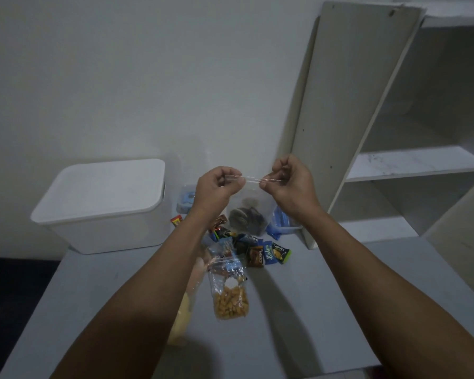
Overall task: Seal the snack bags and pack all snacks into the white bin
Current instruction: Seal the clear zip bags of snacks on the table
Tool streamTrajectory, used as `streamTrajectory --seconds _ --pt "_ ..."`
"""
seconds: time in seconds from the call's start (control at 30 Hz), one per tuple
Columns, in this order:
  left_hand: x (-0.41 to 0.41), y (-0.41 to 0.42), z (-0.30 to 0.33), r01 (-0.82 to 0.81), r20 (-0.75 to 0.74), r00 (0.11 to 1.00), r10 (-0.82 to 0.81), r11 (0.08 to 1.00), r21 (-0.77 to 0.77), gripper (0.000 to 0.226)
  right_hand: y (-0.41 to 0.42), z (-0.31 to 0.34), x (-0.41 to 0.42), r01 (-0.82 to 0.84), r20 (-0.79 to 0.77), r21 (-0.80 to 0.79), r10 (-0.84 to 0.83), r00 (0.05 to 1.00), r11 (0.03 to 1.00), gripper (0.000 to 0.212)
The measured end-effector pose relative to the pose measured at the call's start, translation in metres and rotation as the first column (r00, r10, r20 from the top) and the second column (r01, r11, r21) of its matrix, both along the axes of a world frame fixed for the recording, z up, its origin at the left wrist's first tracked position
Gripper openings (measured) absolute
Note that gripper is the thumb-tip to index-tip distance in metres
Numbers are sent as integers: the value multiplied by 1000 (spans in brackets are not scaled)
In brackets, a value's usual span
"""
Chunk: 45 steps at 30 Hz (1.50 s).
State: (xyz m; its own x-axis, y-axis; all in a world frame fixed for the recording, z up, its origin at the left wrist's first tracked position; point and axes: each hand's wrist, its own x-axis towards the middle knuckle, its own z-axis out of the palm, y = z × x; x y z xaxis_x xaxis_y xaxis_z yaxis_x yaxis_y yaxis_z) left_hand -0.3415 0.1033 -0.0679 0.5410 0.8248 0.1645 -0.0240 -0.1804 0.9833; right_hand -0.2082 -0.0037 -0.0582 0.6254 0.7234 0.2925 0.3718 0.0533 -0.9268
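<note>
— What carries everything?
— A grey table (298,310). At its far left stands the white bin (104,206), lid on.
— And lying on it?
— Mid-table, a clear bag of orange snacks (230,299); a yellow bag (182,321) just left of it. Farther back, a heap of small wrapped snack packets (257,251).

wall (121,77): plain white, 12 o'clock | shelf unit (422,165): white, 3 o'clock | board (348,119): leaning, 1 o'clock | light: dim

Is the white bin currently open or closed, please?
Closed: the white bin has its flat lid seated on top.
</note>
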Motion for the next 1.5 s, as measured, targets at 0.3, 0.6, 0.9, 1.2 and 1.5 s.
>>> streamTrajectory --seconds 0.3,0.6,0.9,1.2,1.5 --pt "11 -4 9 -70 -77 994 79 992 107 4 0 6 -5 -69 -34 2 69 997 998 38" --pt "6 -6 12 -68 -43 997 71 995 69 6 -2 9 -2 -70 -32 -21 70 997 997 36" --pt "1 -6 13 -70 17 997 70 998 -2 12 4 8 0 -73 -63 -44 70 996 996 32" --pt "-5 3 15 -71 88 993 85 986 -148 16 -2 12 4 -2 -38 -10 1 999 1000 30" --pt "-1 -2 16 -77 -17 997 76 995 -60 16 -6 11 5 -110 -153 -13 106 983 994 42"
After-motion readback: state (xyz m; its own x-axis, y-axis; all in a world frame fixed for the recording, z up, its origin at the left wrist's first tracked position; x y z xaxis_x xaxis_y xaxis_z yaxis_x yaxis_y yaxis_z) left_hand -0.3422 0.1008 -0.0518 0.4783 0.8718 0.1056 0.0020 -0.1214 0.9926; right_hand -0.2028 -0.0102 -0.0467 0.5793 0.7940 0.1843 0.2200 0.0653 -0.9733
